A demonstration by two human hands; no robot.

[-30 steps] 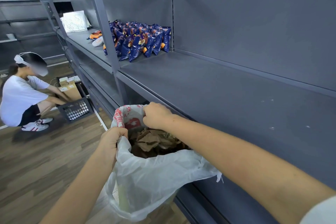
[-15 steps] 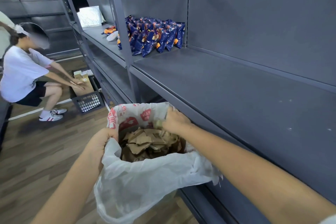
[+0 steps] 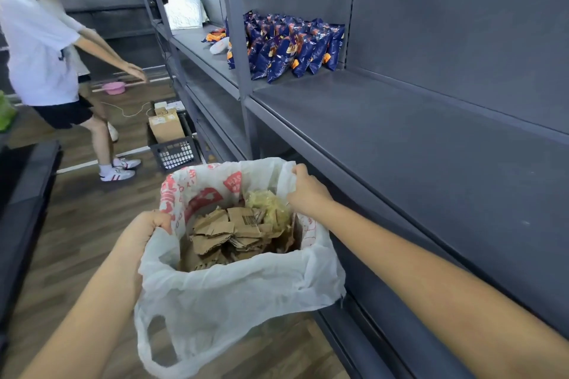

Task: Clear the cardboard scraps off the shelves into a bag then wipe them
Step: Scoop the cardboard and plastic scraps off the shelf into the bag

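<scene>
From my remote seat I see both hands holding a white plastic bag (image 3: 234,289) open in the lower centre of the frame, just beside the front edge of the grey shelf (image 3: 431,169) that fills the right side. My left hand (image 3: 147,224) grips the bag's rim at its left, fingers curled over the plastic and pressed together. My right hand (image 3: 308,191) pinches the rim at the upper right of the opening; I see it from the back, its fingers folded round the plastic. The cardboard scraps (image 3: 228,231) lie piled inside the bag, torn brown pieces, one with a barcode, and a crumpled yellowish wrapper (image 3: 271,206) sits on them toward the right hand. The bag's far wall carries red print, and one handle loop hangs loose at the lower left. Higher in the frame, at top centre, blue snack packets (image 3: 292,46) stand packed together on the shelf against a divider, with a white padded packet (image 3: 186,11) farther back. On the wooden floor (image 3: 77,224) at centre left a dark basket (image 3: 175,154) holds a cardboard box (image 3: 166,128), and a second person (image 3: 43,49) in a white shirt stands at the upper left, one arm stretched toward a pink basin (image 3: 114,88)
</scene>
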